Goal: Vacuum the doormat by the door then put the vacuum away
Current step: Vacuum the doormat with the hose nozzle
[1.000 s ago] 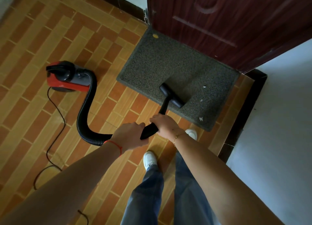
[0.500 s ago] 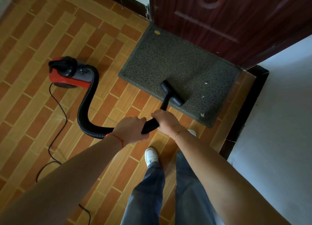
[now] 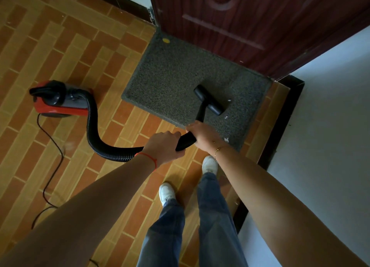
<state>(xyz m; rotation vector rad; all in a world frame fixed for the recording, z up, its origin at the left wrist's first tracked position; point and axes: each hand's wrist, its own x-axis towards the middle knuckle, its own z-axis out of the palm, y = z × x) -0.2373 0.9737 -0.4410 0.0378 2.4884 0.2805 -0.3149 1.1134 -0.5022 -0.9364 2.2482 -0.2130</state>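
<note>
Both hands grip the hose: left hand (image 3: pixel 163 145) behind, right hand (image 3: pixel 201 135) nearer the nozzle (image 3: pixel 210 102), which sits up-frame on the doormat (image 3: pixel 170 76), centre-right; debris (image 3: pixel 226 117) just right of it.

Both hands, left hand (image 3: pixel 163 146) and right hand (image 3: pixel 202 133), grip the black hose (image 3: pixel 94 130); its nozzle (image 3: pixel 209 102) rests on the grey doormat (image 3: pixel 170 76) beside the door (image 3: pixel 250 22).

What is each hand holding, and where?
Both grip the vacuum hose: left hand on the ribbed end, right hand just ahead, where the hose meets the wand.
</note>
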